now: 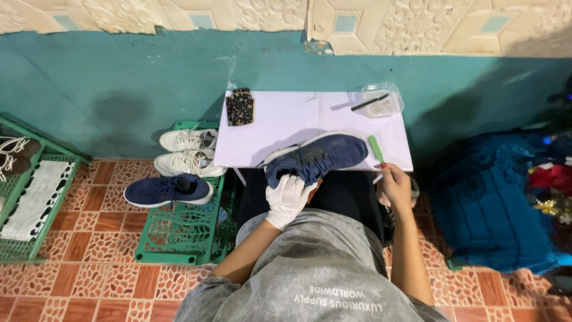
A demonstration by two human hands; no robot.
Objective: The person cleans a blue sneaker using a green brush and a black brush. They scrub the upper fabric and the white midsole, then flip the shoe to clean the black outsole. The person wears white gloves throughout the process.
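Green plastic racks (pixel 179 238) at the left are partly cut off by the frame; a matching navy shoe (pixel 168 190) is seen there. A navy sneaker (pixel 316 156) with a white sole is laid on the white table (pixel 280 119), its heel gripped by the gloved left hand (pixel 288 198). A green brush (pixel 376 149) is pinched by the bare right hand (pixel 395 186), its bristles hidden.

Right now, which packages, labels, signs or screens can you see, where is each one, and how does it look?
Plastic container: far right corner of the white table, clear, rounded, with a dark stick across it.
Print on the shirt: bottom centre, pale letters on grey cloth.
No signs or screens.
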